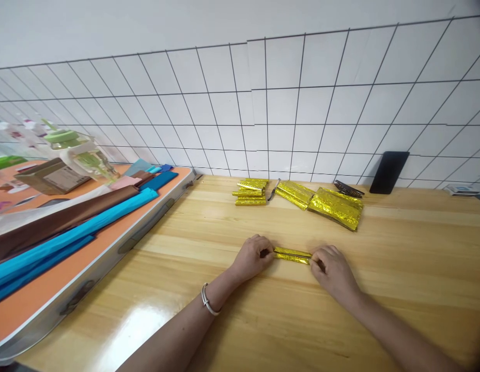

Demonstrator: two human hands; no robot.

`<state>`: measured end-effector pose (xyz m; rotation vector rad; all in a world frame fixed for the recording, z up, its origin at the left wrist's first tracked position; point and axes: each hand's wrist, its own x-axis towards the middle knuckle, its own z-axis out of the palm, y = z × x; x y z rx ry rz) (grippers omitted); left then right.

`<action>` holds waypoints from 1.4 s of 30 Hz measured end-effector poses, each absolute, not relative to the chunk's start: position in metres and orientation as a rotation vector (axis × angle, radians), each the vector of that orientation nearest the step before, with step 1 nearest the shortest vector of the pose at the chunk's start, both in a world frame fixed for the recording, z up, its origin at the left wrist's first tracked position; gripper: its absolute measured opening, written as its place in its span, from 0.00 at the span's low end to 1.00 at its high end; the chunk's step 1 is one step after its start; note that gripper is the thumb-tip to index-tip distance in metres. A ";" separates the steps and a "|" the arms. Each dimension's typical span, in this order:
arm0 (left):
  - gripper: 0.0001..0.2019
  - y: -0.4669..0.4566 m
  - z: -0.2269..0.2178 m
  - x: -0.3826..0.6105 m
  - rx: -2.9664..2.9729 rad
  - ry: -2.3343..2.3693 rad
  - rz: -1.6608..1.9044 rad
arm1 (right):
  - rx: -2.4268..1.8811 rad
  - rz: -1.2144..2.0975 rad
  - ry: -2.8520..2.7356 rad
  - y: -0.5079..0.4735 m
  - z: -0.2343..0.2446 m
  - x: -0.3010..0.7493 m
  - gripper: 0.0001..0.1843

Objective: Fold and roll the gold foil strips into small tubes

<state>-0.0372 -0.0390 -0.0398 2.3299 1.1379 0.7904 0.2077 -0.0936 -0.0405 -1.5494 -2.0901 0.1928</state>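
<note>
A narrow folded strip of shiny gold foil paper (pixel 292 254) stretches between my hands, low over the wooden table. My left hand (pixel 256 256) pinches its left end, with a pale bracelet (pixel 209 299) on that wrist. At the strip's right end, the fingers of my right hand (pixel 331 268) are closed on it. A dark line runs along the strip between two gold bands. Beyond my hands lie a small pile of folded gold strips (pixel 250 192) and two flat stacks of gold foil sheets (pixel 294 195), (pixel 336 208).
A pen (pixel 274 190) lies between the gold piles. Behind the sheets is a dark hair clip-like object (pixel 348 189); a black phone (pixel 389 173) leans on the tiled wall. On the left, an orange-topped table (pixel 119 238) holds blue and brown paper rolls, a cardboard box (pixel 53 175) and a green-lidded bottle (pixel 82 150).
</note>
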 end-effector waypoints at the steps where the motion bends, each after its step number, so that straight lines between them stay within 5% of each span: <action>1: 0.04 -0.039 -0.040 -0.038 2.320 1.137 0.792 | -1.546 0.194 -2.086 -0.094 -0.041 0.208 0.06; 11: 0.02 -0.036 -0.047 -0.039 2.257 1.190 0.788 | -1.544 0.192 -2.071 -0.093 -0.047 0.208 0.06; 22: 0.10 -0.033 -0.051 -0.038 2.438 1.141 0.689 | -1.591 0.203 -2.030 -0.091 -0.051 0.210 0.02; 29: 0.09 -0.040 -0.041 -0.036 2.591 1.177 0.570 | -1.500 0.172 -2.099 -0.093 -0.049 0.211 0.09; 42: 0.15 -0.078 -0.020 -0.026 2.963 1.162 0.220 | -1.490 -0.326 -2.480 -0.106 -0.042 0.207 0.15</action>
